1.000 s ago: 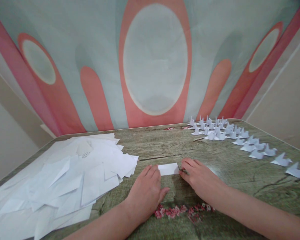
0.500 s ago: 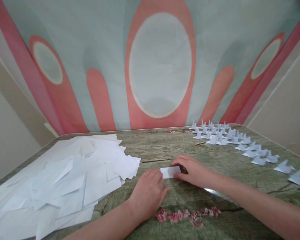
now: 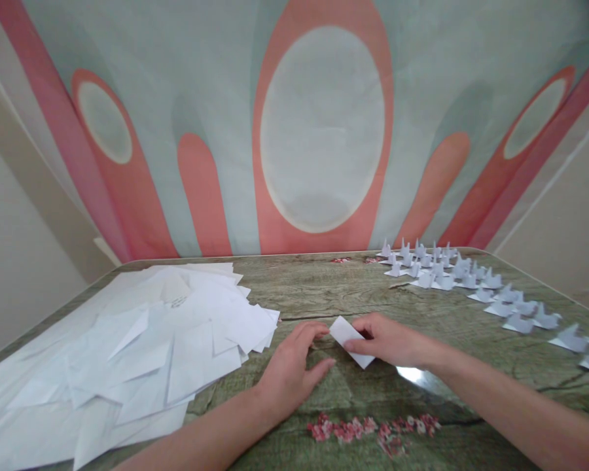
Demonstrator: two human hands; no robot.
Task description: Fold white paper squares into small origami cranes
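Observation:
A small folded white piece of paper [image 3: 352,341] is pinched between the thumb and fingers of my right hand [image 3: 383,339], tilted so its upper end points left. Just left of it is my left hand [image 3: 297,360], thumb and fingers apart in a C shape. Its fingertips come close to the paper's upper corner; whether they touch it I cannot tell. Both hands are low over the wood-patterned tabletop [image 3: 294,288].
A wide heap of loose white paper sheets [image 3: 142,353] covers the left side of the table. Several folded paper cranes [image 3: 471,278] stand in rows along the right. Pink flowers [image 3: 373,428] are printed near the front. A patterned backdrop [image 3: 324,131] rises behind the table.
The folded paper has turned from lying level to slanting down to the right in my right hand. My left hand has let go of its left end and spread its fingers.

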